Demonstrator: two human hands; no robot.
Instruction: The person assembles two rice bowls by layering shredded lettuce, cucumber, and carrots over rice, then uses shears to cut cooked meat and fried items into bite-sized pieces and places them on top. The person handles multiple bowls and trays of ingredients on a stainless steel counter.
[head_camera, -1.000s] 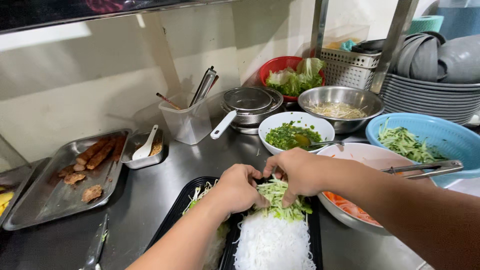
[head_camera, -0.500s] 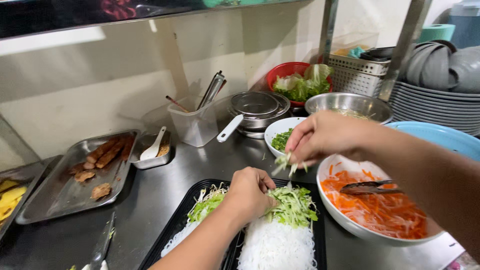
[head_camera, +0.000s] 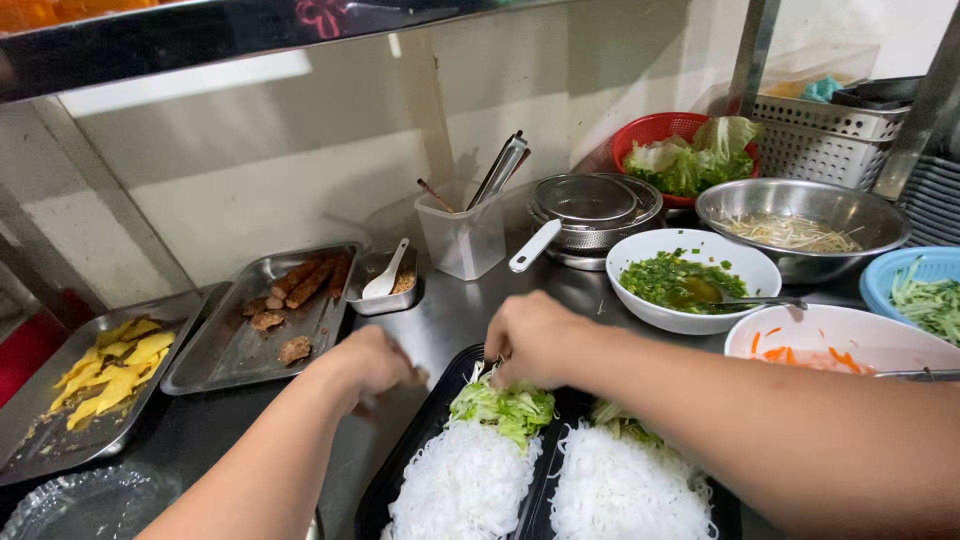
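Right hand (head_camera: 535, 338): reaching in from 3 o'clock, forearm laid across the near trays, knuckles up, fingers curled shut on a pinch of shredded greens (head_camera: 505, 405) at the top edge of the left tray (head_camera: 420, 440). Greens heaped at 12 o'clock of the white noodles (head_camera: 465, 485), probably to keep the topping at one end and the noodles uncovered.

Left hand (head_camera: 370, 362): extended from 7 o'clock, wrist straight, resting just beside the tray's upper left corner, above the table (head_camera: 440, 315). Fingers bent inward; whether anything is gripped cannot be told, blurred.

Second tray (head_camera: 640, 480) at 3 o'clock of the first, touching it, likewise filled with noodles and a smaller tuft of greens.

Supplies ranged in an arc from 12 to 3 o'clock, within reach of the right arm: white bowl of chopped herbs (head_camera: 690, 280), bowl of carrot shreds (head_camera: 830, 345), steel bowl of sprouts (head_camera: 800, 225), red basket of lettuce (head_camera: 685, 155).

At 10 o'clock: steel tray of fried pieces (head_camera: 270, 310); further to 9 o'clock, a tray of yellow strips (head_camera: 110, 365). Clear tub with tongs (head_camera: 470, 235) at 12 o'clock.
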